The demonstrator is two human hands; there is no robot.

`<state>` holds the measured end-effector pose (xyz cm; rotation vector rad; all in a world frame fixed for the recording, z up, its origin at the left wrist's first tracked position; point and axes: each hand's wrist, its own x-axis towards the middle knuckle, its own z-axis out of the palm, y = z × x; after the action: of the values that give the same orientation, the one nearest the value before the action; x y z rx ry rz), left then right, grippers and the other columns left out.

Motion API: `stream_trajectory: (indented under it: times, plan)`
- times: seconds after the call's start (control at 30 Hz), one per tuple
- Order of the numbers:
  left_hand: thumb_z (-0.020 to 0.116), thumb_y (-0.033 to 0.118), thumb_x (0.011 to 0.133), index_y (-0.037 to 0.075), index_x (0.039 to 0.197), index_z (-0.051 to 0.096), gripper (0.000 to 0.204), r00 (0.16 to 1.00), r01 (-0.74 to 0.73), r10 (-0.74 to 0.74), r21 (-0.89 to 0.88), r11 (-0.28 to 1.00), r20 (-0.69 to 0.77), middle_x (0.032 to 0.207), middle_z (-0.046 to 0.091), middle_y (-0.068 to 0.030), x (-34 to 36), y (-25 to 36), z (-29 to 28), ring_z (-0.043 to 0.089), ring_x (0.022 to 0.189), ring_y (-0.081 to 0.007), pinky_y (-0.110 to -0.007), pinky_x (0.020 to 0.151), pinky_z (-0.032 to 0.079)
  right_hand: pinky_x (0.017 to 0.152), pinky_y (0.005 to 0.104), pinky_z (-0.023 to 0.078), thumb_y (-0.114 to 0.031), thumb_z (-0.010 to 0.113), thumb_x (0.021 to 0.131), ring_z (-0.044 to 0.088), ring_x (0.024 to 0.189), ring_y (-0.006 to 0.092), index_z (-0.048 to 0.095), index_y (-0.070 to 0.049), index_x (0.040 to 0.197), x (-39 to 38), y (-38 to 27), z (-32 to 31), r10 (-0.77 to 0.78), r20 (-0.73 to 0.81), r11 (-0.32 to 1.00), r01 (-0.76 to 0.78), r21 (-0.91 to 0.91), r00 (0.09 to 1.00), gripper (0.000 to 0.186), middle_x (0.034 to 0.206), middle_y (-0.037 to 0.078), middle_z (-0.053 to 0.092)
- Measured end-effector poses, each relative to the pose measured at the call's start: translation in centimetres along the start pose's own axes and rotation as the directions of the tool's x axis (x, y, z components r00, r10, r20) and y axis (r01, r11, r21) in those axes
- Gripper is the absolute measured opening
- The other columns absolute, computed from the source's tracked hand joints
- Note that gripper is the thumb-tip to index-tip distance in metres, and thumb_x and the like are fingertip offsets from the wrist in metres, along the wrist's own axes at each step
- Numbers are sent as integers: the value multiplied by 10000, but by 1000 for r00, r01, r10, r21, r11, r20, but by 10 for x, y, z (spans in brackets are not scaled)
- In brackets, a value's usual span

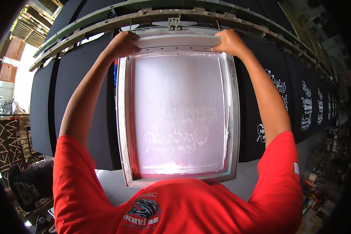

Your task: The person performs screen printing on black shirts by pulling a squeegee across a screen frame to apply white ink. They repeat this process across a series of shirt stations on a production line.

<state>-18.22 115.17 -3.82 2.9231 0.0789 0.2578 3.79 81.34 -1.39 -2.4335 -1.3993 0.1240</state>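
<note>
A silk-screen in a metal frame (232, 117) lies in front of me, its pale mesh (177, 85) showing faint mirrored lettering and drawings, with white ink along its edges. At the screen's far end a long squeegee (175, 41) lies crosswise. My left hand (124, 45) grips its left end, fingers curled round it, and my right hand (226, 43) grips its right end the same way. Both forearms reach up from my red sleeves along either side of the frame.
Black fabric-covered boards (82, 78) flank the screen, those at the right carrying white prints (306, 105). Metal rails (199, 15) with a bracket (174, 23) run across the back. A pale tiled floor (245, 175) shows below. Assorted objects (312, 179) crowd the lower right.
</note>
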Motion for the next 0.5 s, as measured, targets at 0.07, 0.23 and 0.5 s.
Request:
stream_trajectory:
  times: [0.07,0.23,0.5]
  plan:
    - [740,289,698,27,848,691,305,999,7,-11,93,996,49,793,692,-172,19,2,-10,680,746,-355,-418,733,559,720,401,536,-238,827,622,684,754,350,737,-41,920,9,9,-5,-17,-35,1000,17,11,999,368,789,196,698]
    - [713,300,700,26,891,663,337,993,-103,91,151,983,81,912,686,-178,30,-10,18,668,879,-360,-422,834,536,713,404,540,-240,820,634,684,742,338,726,-51,882,19,30,21,49,-8,999,-49,5,999,325,764,188,694]
    - [697,214,709,122,905,712,217,993,117,-119,80,990,24,838,704,-124,-58,43,23,683,799,-351,-438,745,566,746,441,535,-238,803,651,674,821,362,705,-80,850,-64,-14,36,31,-66,987,-40,-153,997,272,822,161,696]
